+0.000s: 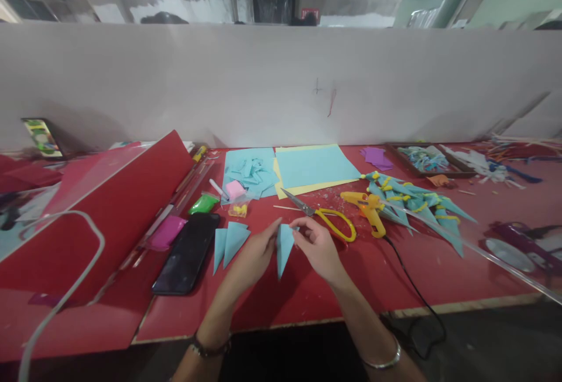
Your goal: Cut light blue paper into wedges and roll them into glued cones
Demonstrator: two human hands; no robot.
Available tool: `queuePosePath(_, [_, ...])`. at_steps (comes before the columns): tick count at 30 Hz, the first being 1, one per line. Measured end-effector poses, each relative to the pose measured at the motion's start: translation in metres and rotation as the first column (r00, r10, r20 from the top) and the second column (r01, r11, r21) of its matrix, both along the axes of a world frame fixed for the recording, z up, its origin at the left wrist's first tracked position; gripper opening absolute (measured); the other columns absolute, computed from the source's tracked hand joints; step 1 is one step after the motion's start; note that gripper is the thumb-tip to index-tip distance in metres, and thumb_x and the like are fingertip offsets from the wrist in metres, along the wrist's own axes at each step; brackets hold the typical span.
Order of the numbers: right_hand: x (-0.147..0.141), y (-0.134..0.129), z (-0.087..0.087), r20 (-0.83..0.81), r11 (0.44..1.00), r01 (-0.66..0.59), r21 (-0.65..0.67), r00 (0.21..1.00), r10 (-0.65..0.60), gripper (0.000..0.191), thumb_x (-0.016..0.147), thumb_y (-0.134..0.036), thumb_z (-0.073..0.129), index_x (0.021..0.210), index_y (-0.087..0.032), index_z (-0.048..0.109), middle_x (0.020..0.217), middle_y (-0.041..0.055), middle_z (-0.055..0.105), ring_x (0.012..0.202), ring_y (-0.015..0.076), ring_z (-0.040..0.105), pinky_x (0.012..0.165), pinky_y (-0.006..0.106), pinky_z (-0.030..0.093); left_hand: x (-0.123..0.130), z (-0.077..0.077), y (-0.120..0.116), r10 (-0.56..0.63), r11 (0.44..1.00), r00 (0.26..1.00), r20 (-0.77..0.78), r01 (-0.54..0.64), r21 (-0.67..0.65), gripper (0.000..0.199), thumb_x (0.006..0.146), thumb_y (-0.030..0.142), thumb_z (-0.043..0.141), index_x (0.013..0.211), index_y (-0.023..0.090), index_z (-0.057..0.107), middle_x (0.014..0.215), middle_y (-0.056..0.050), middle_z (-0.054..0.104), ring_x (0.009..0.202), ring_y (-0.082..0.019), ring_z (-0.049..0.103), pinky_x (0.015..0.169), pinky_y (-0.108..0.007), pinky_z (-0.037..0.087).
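A light blue folded paper cone [284, 247] points downward between my two hands, above the red table. My left hand [260, 248] is closed on its left edge. The fingers of my right hand [317, 246] pinch its upper right edge. Two similar blue paper pieces [235, 240] lie to the left of my left hand. Just beyond my hands are scissors with yellow handles [336, 224]. A yellow glue gun [371, 209] lies to the right of them, beside a pile of blue cones with yellow trim [421, 203].
A black phone [187, 256] lies left of the paper pieces, near a red board [100, 218]. Blue and yellow sheets [316, 165] lie farther back. A tray of scraps [425, 159] stands at the back right. A black cord [408, 276] hangs over the front edge.
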State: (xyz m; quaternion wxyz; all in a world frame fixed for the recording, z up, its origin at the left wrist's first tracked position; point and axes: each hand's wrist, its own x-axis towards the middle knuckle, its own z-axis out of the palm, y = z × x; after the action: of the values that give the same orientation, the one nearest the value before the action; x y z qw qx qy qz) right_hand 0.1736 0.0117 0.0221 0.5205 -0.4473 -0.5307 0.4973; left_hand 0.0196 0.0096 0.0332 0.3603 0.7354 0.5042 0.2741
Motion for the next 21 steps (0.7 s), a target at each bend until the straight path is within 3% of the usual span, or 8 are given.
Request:
queuePosePath(4, [-0.001,0.004,-0.002,0.034,0.994,0.097,0.047,0.995,-0.099,0.011,0.073,-0.026,0.053,0.080,-0.018,0.053,0.067,-0.0008,0.054,0.057,0.0116,0.051,0.053,0.024,0.042,0.000,-0.001,0.000,0.033,0.999,0.999,0.029,-0.033,-0.022,0.051,0.086,0.027,0.033,0.136,0.016,0.030,0.113,-0.008,0.059,0.093,-0.017,0.058,0.087,-0.033,0.043])
queuePosePath(6, [-0.002,0.001,0.000,0.100,0.973,0.160,0.169,0.979,-0.179,0.007,0.074,-0.021,0.051,0.081,-0.018,0.052,0.071,0.0002,0.055,0.063,0.0125,0.054,0.058,0.024,0.045,-0.002,0.000,-0.003,0.030,0.999,0.997,0.068,-0.028,-0.031,0.052,0.084,0.025,0.036,0.135,0.017,0.032,0.112,-0.008,0.059,0.094,-0.018,0.057,0.087,-0.033,0.043])
queuePosePath(9, [-0.005,-0.005,0.006,0.218,0.892,0.194,0.408,0.928,-0.302,0.010,0.076,-0.013,0.048,0.082,-0.020,0.052,0.073,0.0001,0.054,0.063,0.0114,0.054,0.057,0.023,0.045,-0.005,0.001,-0.009,0.049,0.999,0.987,0.153,-0.045,-0.029,0.053,0.076,0.014,0.036,0.128,0.019,0.041,0.115,-0.007,0.057,0.104,-0.019,0.053,0.094,-0.035,0.038])
queuePosePath(12, [-0.007,-0.011,0.010,0.273,0.800,0.137,0.585,0.895,-0.354,0.015,0.077,-0.008,0.046,0.083,-0.021,0.051,0.073,-0.0001,0.054,0.064,0.0110,0.053,0.057,0.022,0.046,-0.005,0.001,-0.012,-0.004,1.000,0.980,0.201,0.002,0.010,0.062,0.070,0.011,0.043,0.130,0.019,0.036,0.123,-0.009,0.051,0.113,-0.020,0.047,0.099,-0.038,0.033])
queuePosePath(15, [-0.009,-0.014,0.010,0.297,0.710,0.022,0.704,0.899,-0.322,0.019,0.079,-0.005,0.045,0.086,-0.022,0.050,0.077,0.0010,0.056,0.073,0.0120,0.056,0.067,0.024,0.048,0.000,-0.002,-0.012,-0.069,0.996,0.983,0.172,0.058,0.066,0.067,0.068,0.016,0.055,0.131,0.018,0.033,0.122,-0.010,0.050,0.112,-0.022,0.047,0.097,-0.038,0.035])
queuePosePath(18, [-0.010,-0.016,0.009,0.346,0.632,-0.085,0.770,0.888,-0.302,0.021,0.080,-0.004,0.045,0.090,-0.022,0.051,0.080,0.0031,0.058,0.076,0.0129,0.057,0.068,0.024,0.049,0.005,-0.004,-0.008,-0.011,0.996,0.993,0.114,0.001,0.086,0.054,0.072,0.021,0.055,0.124,0.017,0.041,0.105,-0.009,0.057,0.094,-0.020,0.054,0.085,-0.035,0.042])
queuePosePath(21, [-0.008,-0.017,0.009,0.368,0.621,-0.128,0.773,0.889,-0.274,0.022,0.080,-0.005,0.045,0.093,-0.022,0.051,0.080,0.0033,0.058,0.075,0.0129,0.057,0.067,0.024,0.049,0.007,-0.002,-0.003,0.033,0.997,0.998,0.061,-0.038,0.068,0.032,0.074,0.020,0.049,0.106,0.014,0.053,0.082,-0.004,0.059,0.072,-0.016,0.053,0.068,-0.028,0.044])
